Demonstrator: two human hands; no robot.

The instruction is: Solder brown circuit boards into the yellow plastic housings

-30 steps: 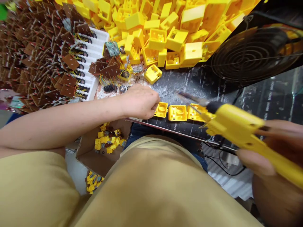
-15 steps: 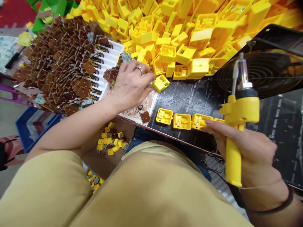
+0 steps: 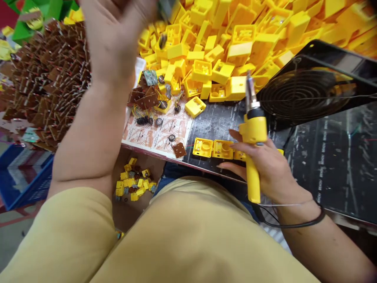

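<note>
My left hand (image 3: pixel 118 27) is raised at the upper left, blurred by motion. At its fingertips is a dark greenish circuit board (image 3: pixel 166 8), smeared, with a small dark round part hanging below. My right hand (image 3: pixel 265 161) holds a yellow soldering gun (image 3: pixel 253 157), its metal tip pointing up and away. The thumb and fingers of that hand reach out around a row of open yellow cases (image 3: pixel 223 149) at the table's front edge. Left of the row lies a brown circuit board (image 3: pixel 179 150), with thin wires running to the first case.
Yellow cases (image 3: pixel 218 51) are heaped at the back. A pile of brown boards (image 3: pixel 50 86) fills the left. A black fan (image 3: pixel 306 86) stands at the right. Small round speakers (image 3: pixel 159 122) lie on the patterned sheet. Below are a cardboard box (image 3: pixel 126 212) and a blue basket (image 3: pixel 26 177).
My left hand has lifted up and left from the loose boards, now with a board at its fingertips. My right hand and the soldering gun have shifted left along the row of cases.
</note>
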